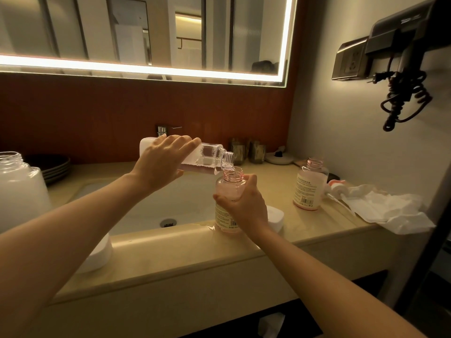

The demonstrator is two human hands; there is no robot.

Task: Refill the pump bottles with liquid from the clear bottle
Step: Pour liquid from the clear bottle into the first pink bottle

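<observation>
Head view.

A: Quick, what's the step?

B: Pouring. The left grip is wrapped round the body of the clear bottle. The bottle is tipped nearly flat, with its mouth just above the open neck of the near pump bottle. The right grip is closed round that bottle's middle. It stands on the table at the front edge, just right of the sink.

A: How to do it well?

B: My call: centre the mouth over the neck, lift the clear bottle's base slowly for a thin stream, and pin the pump bottle flat. The neck is narrow, so it's easy to overshoot. Stop below the threads so the pump can go back on.

A: The other one?

B: The far pump bottle stands open further right, near the wall, with no hand on it. A pump head lies beside it, partly under crumpled white paper.

A: Can't-tells?

B: Fill level in the near bottle: the hand and label cover it, and the pink tint muddles the rest. The stream itself is barely readable. There's a shine on the table by the base, maybe a spill, maybe just light. The big jar at left is cut off by the frame. The white thing behind the right wrist could be a cap or a dish, can't say.
</observation>
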